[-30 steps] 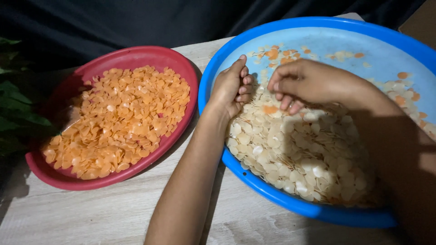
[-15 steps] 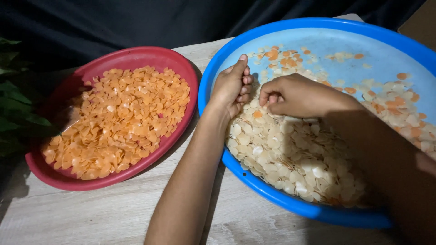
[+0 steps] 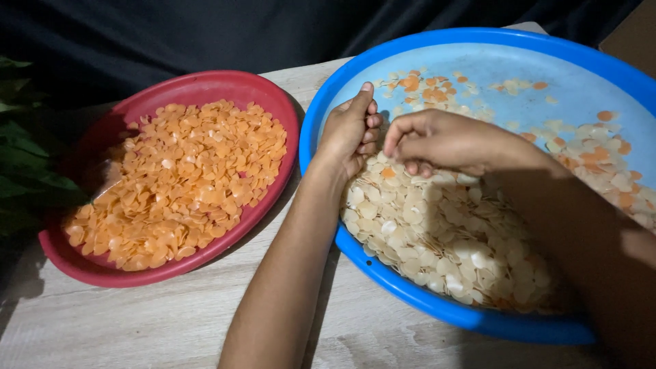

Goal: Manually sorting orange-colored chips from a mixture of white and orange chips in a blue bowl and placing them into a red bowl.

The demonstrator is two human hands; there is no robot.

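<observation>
over the blue basin [image 3: 328, 116] — both hands: left hand [image 3: 352, 130], right hand [image 3: 437, 140].

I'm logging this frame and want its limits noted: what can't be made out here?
Head view only:
- Left hand: curled fingers hide whatever it holds.
- Right hand: fingertips point down, so any grasp is hidden.
- Blue basin: right rim cut off; the right forearm covers chips.
- Green leaves: cut off at the left edge.

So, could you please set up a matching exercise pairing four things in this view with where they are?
1. red bowl
2. blue basin
3. left hand
4. green leaves

A. far left edge of the view
B. resting on the basin's left rim
C. full of orange chips
D. mostly pale chips

Pairs: 1-C, 2-D, 3-B, 4-A
</observation>
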